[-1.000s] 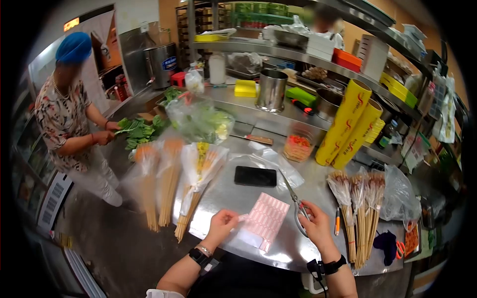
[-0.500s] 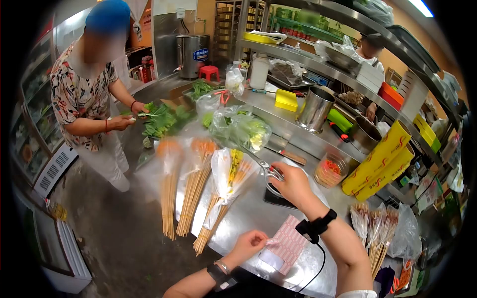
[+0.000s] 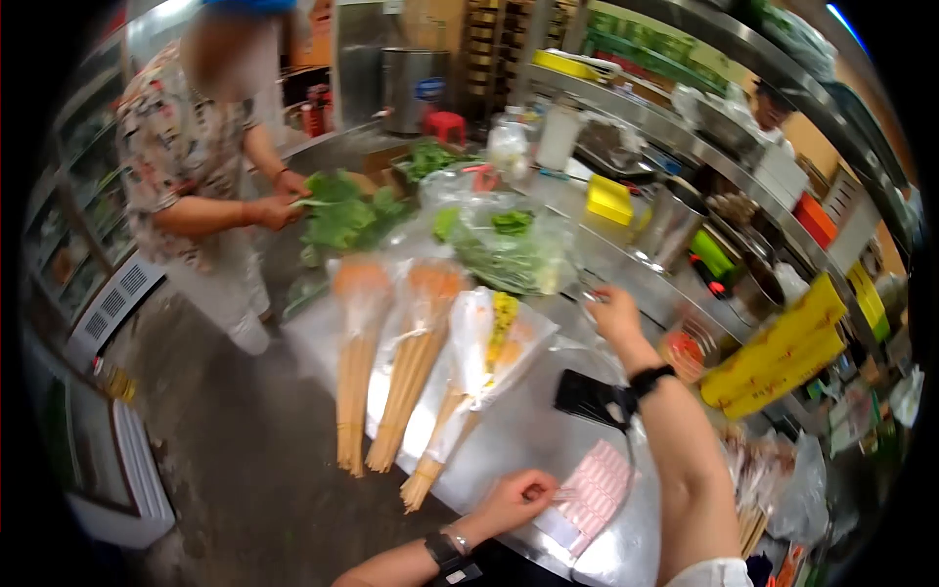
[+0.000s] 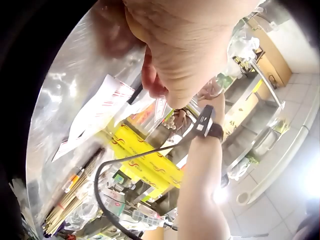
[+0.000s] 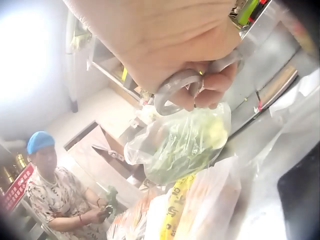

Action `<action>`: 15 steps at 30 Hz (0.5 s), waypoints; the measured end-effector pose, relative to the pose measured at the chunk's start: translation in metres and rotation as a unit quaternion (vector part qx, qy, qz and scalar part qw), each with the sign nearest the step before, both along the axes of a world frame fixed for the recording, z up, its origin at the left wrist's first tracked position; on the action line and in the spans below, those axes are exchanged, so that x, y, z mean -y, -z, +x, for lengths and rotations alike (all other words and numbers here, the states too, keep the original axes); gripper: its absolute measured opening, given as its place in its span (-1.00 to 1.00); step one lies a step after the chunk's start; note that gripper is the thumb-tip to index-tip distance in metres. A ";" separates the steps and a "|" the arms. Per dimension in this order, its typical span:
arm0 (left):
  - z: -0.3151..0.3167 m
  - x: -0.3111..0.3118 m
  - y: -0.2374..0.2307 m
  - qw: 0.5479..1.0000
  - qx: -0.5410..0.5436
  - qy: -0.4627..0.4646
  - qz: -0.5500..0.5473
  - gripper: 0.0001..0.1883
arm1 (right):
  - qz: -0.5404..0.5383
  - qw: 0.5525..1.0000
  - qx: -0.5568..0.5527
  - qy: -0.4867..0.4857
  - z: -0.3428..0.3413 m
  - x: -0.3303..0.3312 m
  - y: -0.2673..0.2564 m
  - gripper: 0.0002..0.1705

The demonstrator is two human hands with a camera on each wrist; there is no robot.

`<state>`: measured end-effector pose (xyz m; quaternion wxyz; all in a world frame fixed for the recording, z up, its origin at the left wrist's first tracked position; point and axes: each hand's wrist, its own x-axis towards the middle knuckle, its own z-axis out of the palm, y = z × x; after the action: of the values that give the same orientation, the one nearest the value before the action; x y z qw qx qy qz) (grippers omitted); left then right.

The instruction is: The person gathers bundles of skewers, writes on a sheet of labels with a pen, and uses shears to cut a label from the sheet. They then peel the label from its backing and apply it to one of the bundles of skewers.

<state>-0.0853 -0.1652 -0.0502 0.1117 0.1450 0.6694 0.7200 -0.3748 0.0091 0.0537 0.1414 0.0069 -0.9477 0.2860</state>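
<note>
My right hand (image 3: pixel 616 315) reaches out beyond the phone (image 3: pixel 577 391), near the plastic bag of greens (image 3: pixel 509 254). It grips scissors, whose grey handle loops (image 5: pixel 170 95) show around its curled fingers in the right wrist view. My left hand (image 3: pixel 514 501) is low over the table's near edge and pinches a small printed strip (image 3: pixel 564 495) between thumb and finger. Right beside it lies a pink-and-white sheet of printed labels (image 3: pixel 599 487). Left of the phone lie three bundles of wrapped skewers, the nearest one (image 3: pixel 452 421) with yellow printed tape.
Across the table at left, another person (image 3: pixel 191 176) holds leafy greens (image 3: pixel 342 210). Yellow printed rolls (image 3: pixel 773 362), a tub of orange-red food (image 3: pixel 688 350) and more skewers (image 3: pixel 753 523) are at right. A metal shelf with pots (image 3: pixel 675 220) runs along the back.
My right hand has lifted the scissors and carried them forward past the phone toward the greens. My left hand still pinches the strip by the sheet. The head view has swung right and tilted.
</note>
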 end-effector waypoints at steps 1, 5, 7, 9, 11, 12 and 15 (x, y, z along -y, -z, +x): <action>-0.001 -0.001 0.008 1.000 0.005 0.006 0.021 -0.90 | -0.041 0.999 -0.002 -0.033 0.006 -0.009 0.005 -0.57; -0.002 -0.002 0.014 0.999 -0.001 0.014 0.040 -0.94 | -0.083 0.994 -0.009 -0.075 0.078 -0.048 0.002 -0.56; -0.002 -0.006 0.022 0.999 0.004 0.017 0.045 -0.93 | -0.130 0.990 0.004 -0.056 0.124 -0.069 0.000 -0.55; -0.001 -0.006 0.022 0.999 0.009 0.016 0.035 -0.93 | -0.149 0.988 0.001 -0.047 0.169 -0.092 0.000 -0.52; -0.002 -0.006 0.021 0.999 0.009 0.012 0.029 -0.92 | -0.195 0.980 0.026 -0.022 0.223 -0.106 -0.017 -0.49; -0.002 -0.006 0.021 1.000 0.007 0.009 0.027 -0.92 | -0.235 0.971 0.045 -0.008 0.249 -0.112 -0.024 -0.47; -0.001 -0.007 0.016 1.000 -0.002 0.001 0.000 -0.91 | -0.277 0.958 0.061 0.051 0.321 -0.138 -0.020 -0.43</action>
<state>-0.0868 -0.1581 -0.0660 0.1109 0.1465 0.6697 0.7195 -0.0542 0.1475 0.0739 0.0937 -0.0980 -0.8375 0.5293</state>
